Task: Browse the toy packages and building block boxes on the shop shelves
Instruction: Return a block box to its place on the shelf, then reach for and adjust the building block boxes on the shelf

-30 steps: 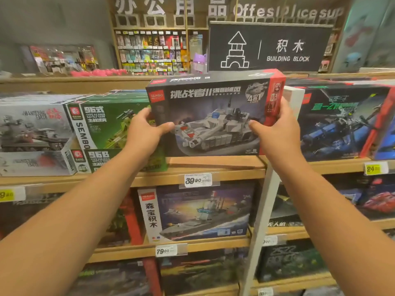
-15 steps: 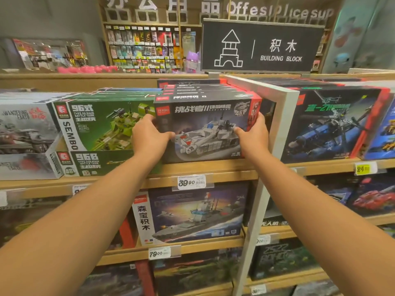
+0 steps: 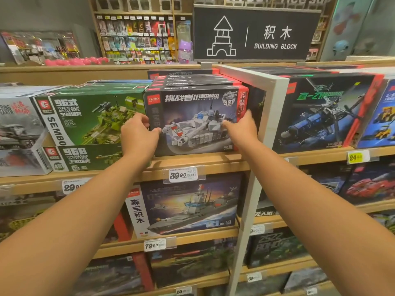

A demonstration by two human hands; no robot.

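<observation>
A dark building block box with a grey tank picture (image 3: pixel 198 116) stands upright on the top wooden shelf (image 3: pixel 192 162), at the front of a row of like boxes. My left hand (image 3: pixel 139 139) grips its left edge, thumb on the front face and fingers curled at the side. On the right edge, my right hand (image 3: pixel 243 131) holds it with the thumb on the front and fingers round the red side. Both arms reach forward from below.
Green tank boxes (image 3: pixel 89 116) sit to the left. A white upright divider (image 3: pixel 275 99) stands close by the right hand, with a helicopter box (image 3: pixel 320 116) beyond it. A warship box (image 3: pixel 188 208) sits one shelf down. A "BUILDING BLOCK" sign (image 3: pixel 256 33) hangs above.
The tank box went from held up in front of the shelf, down and back into its row on the top shelf. Both hands have stayed on its edges.
</observation>
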